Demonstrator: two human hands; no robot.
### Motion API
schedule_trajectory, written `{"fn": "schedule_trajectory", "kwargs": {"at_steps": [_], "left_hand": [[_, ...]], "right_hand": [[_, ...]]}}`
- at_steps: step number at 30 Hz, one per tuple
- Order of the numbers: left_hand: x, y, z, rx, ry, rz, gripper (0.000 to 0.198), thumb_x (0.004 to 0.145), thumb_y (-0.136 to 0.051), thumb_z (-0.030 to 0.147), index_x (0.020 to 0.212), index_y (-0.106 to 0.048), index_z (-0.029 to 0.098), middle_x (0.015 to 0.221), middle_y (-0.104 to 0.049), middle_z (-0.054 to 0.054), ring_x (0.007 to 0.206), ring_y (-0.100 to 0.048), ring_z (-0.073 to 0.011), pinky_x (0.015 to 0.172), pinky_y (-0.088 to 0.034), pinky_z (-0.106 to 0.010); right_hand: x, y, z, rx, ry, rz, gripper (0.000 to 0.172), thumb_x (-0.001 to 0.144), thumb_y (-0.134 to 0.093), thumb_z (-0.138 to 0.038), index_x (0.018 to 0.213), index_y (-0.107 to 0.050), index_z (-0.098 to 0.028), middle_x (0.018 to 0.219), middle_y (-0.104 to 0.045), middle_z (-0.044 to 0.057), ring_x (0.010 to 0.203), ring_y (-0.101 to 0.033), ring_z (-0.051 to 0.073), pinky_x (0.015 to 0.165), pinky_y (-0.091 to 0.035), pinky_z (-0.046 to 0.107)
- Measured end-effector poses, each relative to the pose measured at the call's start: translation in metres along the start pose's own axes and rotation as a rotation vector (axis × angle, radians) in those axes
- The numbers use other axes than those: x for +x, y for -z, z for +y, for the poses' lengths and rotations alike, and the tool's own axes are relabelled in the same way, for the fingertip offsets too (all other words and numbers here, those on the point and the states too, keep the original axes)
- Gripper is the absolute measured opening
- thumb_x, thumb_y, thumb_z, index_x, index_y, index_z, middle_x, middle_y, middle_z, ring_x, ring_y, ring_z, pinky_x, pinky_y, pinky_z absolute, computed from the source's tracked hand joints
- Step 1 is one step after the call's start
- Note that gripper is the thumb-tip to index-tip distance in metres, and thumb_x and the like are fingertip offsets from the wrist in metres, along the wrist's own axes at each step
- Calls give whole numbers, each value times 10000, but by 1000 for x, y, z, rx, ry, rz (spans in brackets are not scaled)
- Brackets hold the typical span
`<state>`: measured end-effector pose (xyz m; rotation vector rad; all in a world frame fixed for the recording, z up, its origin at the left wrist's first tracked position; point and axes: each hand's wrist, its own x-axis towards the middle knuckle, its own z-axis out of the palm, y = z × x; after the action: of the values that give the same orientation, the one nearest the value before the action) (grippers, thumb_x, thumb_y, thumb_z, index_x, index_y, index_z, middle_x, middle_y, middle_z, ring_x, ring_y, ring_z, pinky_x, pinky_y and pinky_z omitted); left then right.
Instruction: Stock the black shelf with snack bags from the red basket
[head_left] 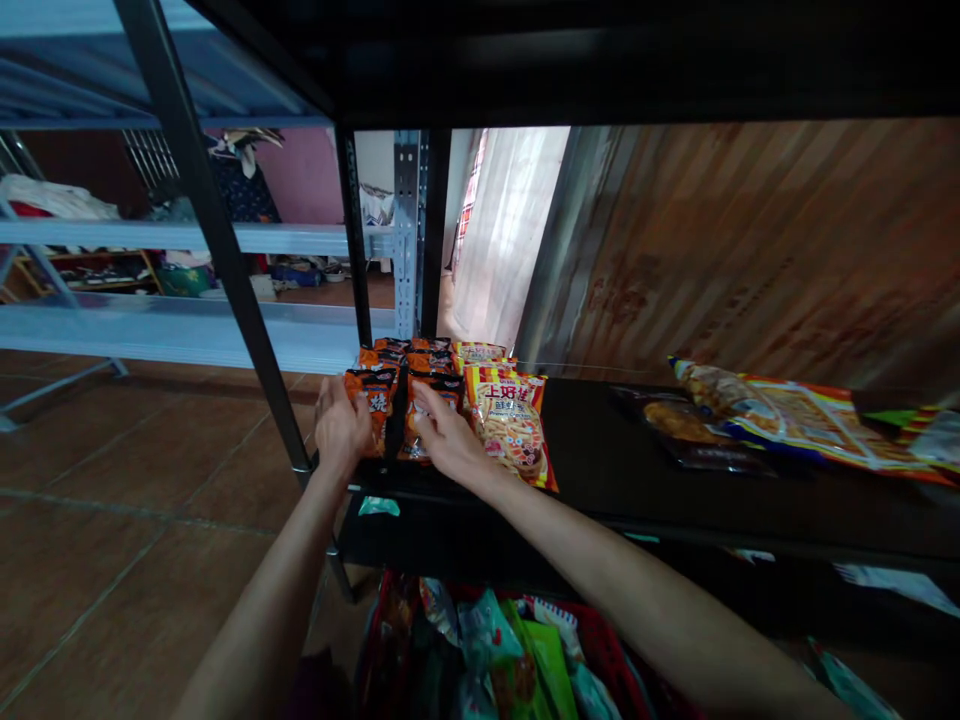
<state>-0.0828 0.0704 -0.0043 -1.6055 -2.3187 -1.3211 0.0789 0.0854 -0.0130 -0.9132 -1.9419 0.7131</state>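
Observation:
Orange-and-black snack packets stand in two columns at the left end of the black shelf. My left hand [343, 425] is at the left edge of the front-left orange packet [381, 405], fingers stretched out and the thumb near its front. My right hand [444, 435] lies against the face of the orange packet [415, 420] beside it, fingers extended and covering part of it. To the right of that hand stands a yellow-and-red prawn cracker bag [510, 420], with similar bags [481, 352] behind it.
Farther right on the black shelf [600, 460] lie loose snack bags [795, 415] and a dark packet [686, 425]. Below, a red basket [619, 655] holds several snack bags. A black upright post [225, 250] stands left of my hands, with blue-grey racks [172, 330] beyond.

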Motion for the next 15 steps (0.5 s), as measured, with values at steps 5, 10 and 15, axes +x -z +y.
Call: {"fn": "schedule_trajectory", "kwargs": {"at_steps": [5, 10, 15], "left_hand": [[38, -1, -2, -48, 266, -182, 543, 921, -292, 396, 1350, -421, 89, 1327, -528, -212, 1238, -496, -301, 993, -394, -407], [68, -11, -18, -23, 373, -212, 515, 920, -229, 402, 1135, -606, 124, 1215, -611, -218, 1134, -576, -334, 889, -449, -440], [89, -26, -30, 2, 368, -225, 533, 901, -271, 425, 974, -693, 107, 1101, -665, -230, 1059, -617, -341, 838, -474, -420]], "right_hand": [[51, -48, -10, 268, -371, 149, 499, 881, -434, -397, 1358, -417, -250, 1299, -574, 65, 1227, -511, 204, 1066, -350, 400], [70, -66, -15, 317, -506, 234, 520, 865, -446, -398, 1359, -407, -238, 1382, -497, 57, 1307, -422, 201, 1108, -269, 378], [78, -71, -10, 330, -546, 240, 543, 868, -428, -380, 1384, -369, -223, 1380, -498, 71, 1286, -448, 209, 1091, -291, 361]]}}
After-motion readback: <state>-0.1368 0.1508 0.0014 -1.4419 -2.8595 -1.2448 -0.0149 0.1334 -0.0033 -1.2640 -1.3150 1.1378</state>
